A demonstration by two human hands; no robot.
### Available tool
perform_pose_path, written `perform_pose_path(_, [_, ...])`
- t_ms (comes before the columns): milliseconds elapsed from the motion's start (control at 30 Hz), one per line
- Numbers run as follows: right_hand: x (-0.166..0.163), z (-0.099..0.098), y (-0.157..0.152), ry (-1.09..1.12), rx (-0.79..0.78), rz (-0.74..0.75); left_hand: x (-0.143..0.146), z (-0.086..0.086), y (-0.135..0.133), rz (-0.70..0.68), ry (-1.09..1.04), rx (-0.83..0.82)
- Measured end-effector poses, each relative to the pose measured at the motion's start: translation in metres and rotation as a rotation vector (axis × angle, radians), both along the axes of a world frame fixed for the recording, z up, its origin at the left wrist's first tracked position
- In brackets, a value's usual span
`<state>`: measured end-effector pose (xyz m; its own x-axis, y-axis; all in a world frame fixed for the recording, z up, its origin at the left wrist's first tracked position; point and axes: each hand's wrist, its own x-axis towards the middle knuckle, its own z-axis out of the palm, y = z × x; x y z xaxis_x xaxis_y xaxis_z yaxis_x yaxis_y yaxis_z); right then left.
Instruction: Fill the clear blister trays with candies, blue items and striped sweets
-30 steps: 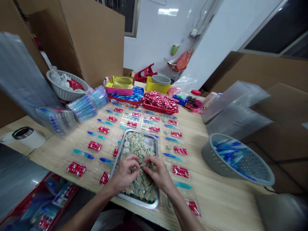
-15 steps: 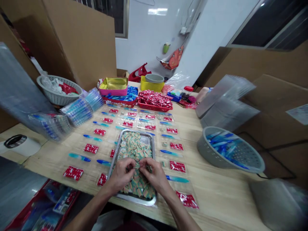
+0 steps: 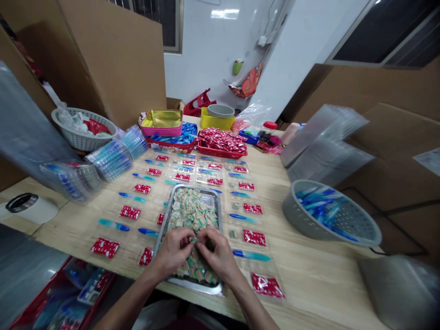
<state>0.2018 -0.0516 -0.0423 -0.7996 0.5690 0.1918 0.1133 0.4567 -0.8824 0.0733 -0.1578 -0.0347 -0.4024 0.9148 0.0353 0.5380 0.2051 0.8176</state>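
A metal tray (image 3: 220, 215) full of small pastel-striped pieces (image 3: 192, 206) that look like erasers lies in front of me. Over the near half of these, my left hand (image 3: 175, 252) is closed in a pinch. My right hand (image 3: 217, 253) meets it, thumb and fingers pinched together too. Between the fingertips a small striped eraser (image 3: 194, 239) shows in part; the rest is covered. Clear plastic packs lie in rows around the tray, holding blue pens (image 3: 251, 255) and red patterned packets (image 3: 267, 285). Some on the right also hold a striped eraser (image 3: 233, 234).
At the right stands a grey basket (image 3: 292, 215) of blue pens. Behind are a red tray (image 3: 223, 153) heaped with red packets and a pink tin (image 3: 162, 131). Stacked filled packs (image 3: 110, 160) stand left, near a white cup (image 3: 41, 211). Cardboard panels (image 3: 123, 64) flank the table.
My right hand has moved slightly left, closing the gap, so the fingertips of both hands now meet over the tray. My left hand has barely moved.
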Motion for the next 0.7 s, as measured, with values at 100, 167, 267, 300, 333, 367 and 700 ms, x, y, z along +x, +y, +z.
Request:
perform_pose_path(100, [0.001, -0.002, 0.005, 0.013, -0.046, 0.057, -0.007, -0.006, -0.001, -0.012, -0.163, -0.004])
perform_pose_path(167, [0.003, -0.002, 0.009, 0.007, -0.069, 0.088, -0.012, -0.010, -0.002, -0.020, -0.229, -0.004])
perform_pose_path(267, [0.004, 0.000, 0.010, -0.018, -0.069, 0.095, -0.018, -0.015, -0.003, -0.003, -0.268, 0.002])
perform_pose_path(300, [0.004, 0.001, 0.010, -0.026, -0.055, 0.094, -0.019, -0.015, -0.003, 0.001, -0.279, 0.004])
perform_pose_path(333, [0.003, 0.001, 0.008, -0.031, -0.038, 0.094, -0.020, -0.016, -0.003, 0.000, -0.292, 0.008])
perform_pose_path(367, [0.002, 0.002, 0.007, -0.033, -0.023, 0.089, -0.020, -0.016, -0.002, -0.006, -0.301, 0.011])
perform_pose_path(700, [-0.003, 0.003, 0.006, -0.047, -0.045, 0.111, -0.017, -0.004, -0.004, -0.027, -0.205, -0.031])
